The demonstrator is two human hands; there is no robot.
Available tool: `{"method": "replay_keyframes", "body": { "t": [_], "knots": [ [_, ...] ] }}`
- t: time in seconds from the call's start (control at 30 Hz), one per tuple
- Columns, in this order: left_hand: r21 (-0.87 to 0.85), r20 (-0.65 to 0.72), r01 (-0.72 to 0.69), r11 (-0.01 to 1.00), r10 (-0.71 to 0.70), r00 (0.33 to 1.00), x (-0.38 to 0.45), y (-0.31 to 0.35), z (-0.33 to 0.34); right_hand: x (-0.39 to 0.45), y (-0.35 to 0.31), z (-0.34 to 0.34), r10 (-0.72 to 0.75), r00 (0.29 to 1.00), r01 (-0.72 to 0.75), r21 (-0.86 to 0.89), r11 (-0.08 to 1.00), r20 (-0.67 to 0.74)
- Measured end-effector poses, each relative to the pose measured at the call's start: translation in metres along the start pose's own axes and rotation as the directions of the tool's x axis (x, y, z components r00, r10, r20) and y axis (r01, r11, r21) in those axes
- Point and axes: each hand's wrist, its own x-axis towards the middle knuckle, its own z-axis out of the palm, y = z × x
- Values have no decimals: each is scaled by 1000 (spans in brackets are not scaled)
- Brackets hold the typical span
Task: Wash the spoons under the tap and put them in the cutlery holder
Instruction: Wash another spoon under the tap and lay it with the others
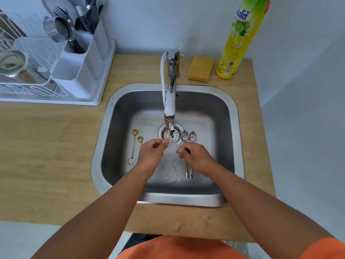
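Both my hands hold a thin clear spoon (174, 146) under the water running from the tap (170, 101). My left hand (152, 153) pinches its bowl end, and my right hand (194, 156) grips its handle end. Two gold spoons lie on the sink floor at the left: a long one (133, 146) with a flower end and a second one (140, 139) partly hidden by my left hand. Two silver spoons (188, 137) lie side by side to the right of the drain. The white cutlery holder (78, 71) stands on the dish rack at the upper left.
The steel sink (233, 128) is set in a wooden counter. A yellow sponge (200, 71) and a dish-soap bottle (239, 40) stand behind it at the right. The white dish rack (28, 86) holds bowls, a cup and other cutlery.
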Motion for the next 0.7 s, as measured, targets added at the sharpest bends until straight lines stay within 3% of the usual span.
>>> {"method": "replay_keyframes", "body": {
  "t": [0.2,0.37,0.53,0.7],
  "knots": [
    [396,-121,11,918,40,992,27,-25,-27,7,11,-7,200,971,-209,-57,976,-132],
    [689,-148,110,716,-9,989,39,-37,-39,15,17,-15,318,918,-352,-114,929,-238],
    [812,-184,150,564,4,983,47,-41,-43,24,21,-19,399,876,-445,-134,886,-271],
    [819,-223,200,537,-21,974,49,-43,-43,35,24,-18,434,850,-494,-162,854,-299]
  ]
}}
